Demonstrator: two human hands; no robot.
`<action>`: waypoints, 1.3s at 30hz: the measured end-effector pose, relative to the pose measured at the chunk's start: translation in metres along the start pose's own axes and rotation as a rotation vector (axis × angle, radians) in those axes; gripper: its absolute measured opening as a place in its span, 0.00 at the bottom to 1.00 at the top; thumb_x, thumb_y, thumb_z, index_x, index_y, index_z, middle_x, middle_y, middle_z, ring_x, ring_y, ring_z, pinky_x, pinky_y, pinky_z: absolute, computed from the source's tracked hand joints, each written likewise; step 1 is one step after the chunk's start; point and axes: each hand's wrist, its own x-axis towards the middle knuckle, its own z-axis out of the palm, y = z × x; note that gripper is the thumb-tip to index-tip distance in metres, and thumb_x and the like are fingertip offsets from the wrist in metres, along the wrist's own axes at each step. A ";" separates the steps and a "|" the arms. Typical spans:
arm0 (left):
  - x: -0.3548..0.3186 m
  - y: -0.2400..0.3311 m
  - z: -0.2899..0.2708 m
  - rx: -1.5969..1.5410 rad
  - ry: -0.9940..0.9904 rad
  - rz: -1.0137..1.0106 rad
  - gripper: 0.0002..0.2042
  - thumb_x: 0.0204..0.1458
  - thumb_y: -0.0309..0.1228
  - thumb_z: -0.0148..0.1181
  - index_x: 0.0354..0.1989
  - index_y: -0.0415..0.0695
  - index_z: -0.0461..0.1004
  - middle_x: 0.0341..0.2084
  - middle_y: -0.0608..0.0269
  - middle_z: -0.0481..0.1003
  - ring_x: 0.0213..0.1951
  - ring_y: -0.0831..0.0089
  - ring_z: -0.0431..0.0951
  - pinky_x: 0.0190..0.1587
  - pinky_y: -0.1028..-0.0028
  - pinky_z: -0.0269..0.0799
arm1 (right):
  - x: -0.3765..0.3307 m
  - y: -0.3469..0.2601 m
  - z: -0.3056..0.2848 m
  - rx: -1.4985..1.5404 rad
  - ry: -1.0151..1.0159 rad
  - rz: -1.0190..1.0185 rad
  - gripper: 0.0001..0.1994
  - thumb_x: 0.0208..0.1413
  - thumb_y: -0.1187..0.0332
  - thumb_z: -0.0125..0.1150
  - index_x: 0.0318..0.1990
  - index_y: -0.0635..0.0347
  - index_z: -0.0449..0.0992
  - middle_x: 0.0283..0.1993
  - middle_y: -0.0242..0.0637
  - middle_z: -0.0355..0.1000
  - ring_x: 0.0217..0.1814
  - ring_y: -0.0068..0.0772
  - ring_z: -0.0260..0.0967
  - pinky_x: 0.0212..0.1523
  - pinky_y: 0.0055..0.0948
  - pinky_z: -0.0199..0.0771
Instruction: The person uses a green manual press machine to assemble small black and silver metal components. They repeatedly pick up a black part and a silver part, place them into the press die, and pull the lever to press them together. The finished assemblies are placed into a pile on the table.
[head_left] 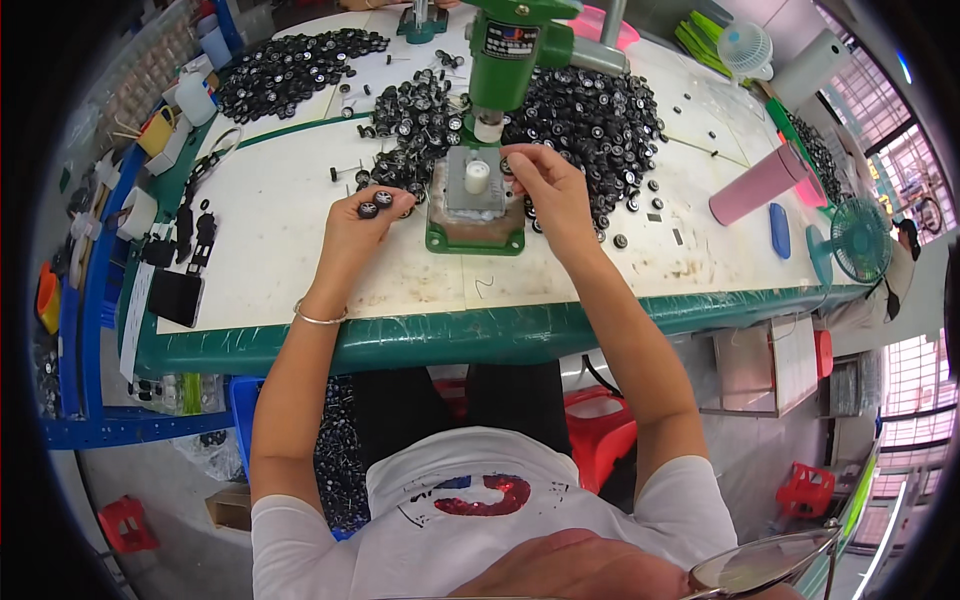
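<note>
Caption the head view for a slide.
Left hand holds two black wheels, right hand a third wheel, at a green press with wheel heaps behind.

on the white, green-edged surface (270,250), a green metal press (505,60) stands near the middle, a short white cylinder (477,177) on its flat grey plate (460,198). small round black wheels (590,140) lie heaped left and right of it. the left fingers (403,203) are left of the plate, the right fingers (537,158) right. a pink cylindrical tumbler (757,185), upright as far as the curved view tells, is left of an oblong blue case (779,232).
</note>
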 end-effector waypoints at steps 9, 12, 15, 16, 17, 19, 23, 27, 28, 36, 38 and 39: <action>0.006 -0.001 -0.003 -0.493 -0.003 -0.033 0.10 0.58 0.34 0.57 0.38 0.40 0.76 0.32 0.64 0.78 0.26 0.83 0.74 0.27 0.84 0.65 | 0.018 0.011 0.019 -0.274 -0.030 -0.082 0.09 0.56 0.69 0.57 0.42 0.62 0.79 0.36 0.36 0.69 0.36 0.27 0.68 0.37 0.23 0.68; 0.012 -0.006 -0.014 -0.649 -0.031 -0.097 0.13 0.59 0.31 0.55 0.47 0.35 0.73 0.42 0.56 0.77 0.41 0.74 0.79 0.42 0.83 0.75 | 0.019 -0.008 0.022 -0.106 -0.088 0.125 0.10 0.56 0.69 0.57 0.41 0.63 0.79 0.30 0.31 0.70 0.33 0.24 0.68 0.38 0.23 0.67; 0.012 0.004 -0.016 -0.755 -0.115 -0.044 0.16 0.57 0.25 0.53 0.53 0.33 0.69 0.49 0.52 0.74 0.52 0.68 0.75 0.53 0.82 0.74 | 0.021 -0.013 0.016 0.043 -0.098 0.291 0.10 0.59 0.67 0.56 0.41 0.61 0.79 0.25 0.23 0.66 0.27 0.16 0.61 0.30 0.18 0.61; 0.009 0.008 -0.015 -0.745 -0.135 -0.015 0.17 0.57 0.24 0.53 0.54 0.33 0.69 0.50 0.52 0.73 0.53 0.68 0.74 0.53 0.82 0.73 | 0.021 -0.015 0.014 0.075 -0.104 0.323 0.10 0.60 0.66 0.55 0.41 0.60 0.79 0.25 0.22 0.65 0.26 0.14 0.58 0.28 0.16 0.58; 0.008 0.013 -0.014 -0.736 -0.153 0.014 0.17 0.56 0.23 0.53 0.55 0.33 0.68 0.51 0.52 0.73 0.54 0.69 0.74 0.53 0.82 0.73 | 0.020 -0.017 0.011 0.107 -0.111 0.355 0.10 0.61 0.64 0.55 0.42 0.60 0.79 0.26 0.20 0.64 0.24 0.12 0.55 0.26 0.15 0.54; 0.007 0.021 -0.012 -0.737 -0.157 0.034 0.19 0.54 0.22 0.55 0.56 0.32 0.67 0.49 0.53 0.74 0.52 0.70 0.75 0.48 0.84 0.73 | 0.020 -0.018 0.009 0.114 -0.066 0.341 0.12 0.62 0.62 0.54 0.42 0.60 0.79 0.25 0.19 0.62 0.25 0.12 0.56 0.26 0.14 0.54; 0.013 0.031 -0.001 -0.668 -0.225 0.046 0.20 0.52 0.18 0.56 0.55 0.34 0.69 0.48 0.54 0.75 0.51 0.75 0.75 0.35 0.89 0.69 | 0.023 -0.019 -0.005 0.152 0.001 0.264 0.12 0.60 0.60 0.56 0.40 0.59 0.79 0.26 0.20 0.61 0.23 0.11 0.56 0.23 0.14 0.54; 0.016 0.035 0.021 -0.558 -0.239 0.050 0.16 0.52 0.22 0.59 0.50 0.32 0.72 0.35 0.58 0.79 0.21 0.87 0.64 0.23 0.86 0.58 | 0.031 -0.042 -0.021 0.155 0.057 0.219 0.13 0.61 0.60 0.55 0.42 0.60 0.78 0.25 0.18 0.61 0.23 0.11 0.57 0.23 0.14 0.55; 0.017 0.037 0.030 -0.553 -0.231 0.034 0.15 0.52 0.23 0.60 0.48 0.33 0.73 0.33 0.59 0.79 0.20 0.87 0.64 0.22 0.86 0.57 | 0.035 -0.045 -0.032 0.171 0.072 0.192 0.13 0.62 0.60 0.54 0.42 0.60 0.78 0.25 0.18 0.61 0.23 0.11 0.56 0.23 0.14 0.55; 0.035 0.046 0.054 -0.325 -0.130 0.069 0.10 0.49 0.28 0.66 0.39 0.38 0.78 0.23 0.66 0.77 0.21 0.87 0.67 0.22 0.86 0.58 | 0.089 -0.125 -0.049 0.180 0.130 -0.113 0.18 0.64 0.56 0.47 0.44 0.63 0.74 0.37 0.35 0.73 0.37 0.24 0.69 0.37 0.24 0.68; 0.039 0.042 0.058 -0.301 -0.086 0.154 0.09 0.49 0.28 0.66 0.38 0.40 0.79 0.25 0.68 0.77 0.25 0.86 0.69 0.27 0.85 0.62 | 0.107 -0.153 -0.031 0.228 0.203 -0.191 0.15 0.63 0.56 0.48 0.36 0.59 0.72 0.23 0.30 0.63 0.22 0.24 0.58 0.22 0.21 0.55; 0.043 0.034 0.061 -0.301 -0.065 0.225 0.08 0.49 0.28 0.66 0.38 0.41 0.80 0.25 0.69 0.78 0.27 0.86 0.71 0.29 0.84 0.64 | 0.118 -0.170 -0.023 0.292 0.192 -0.170 0.14 0.63 0.57 0.49 0.37 0.59 0.72 0.22 0.30 0.64 0.20 0.23 0.60 0.21 0.22 0.59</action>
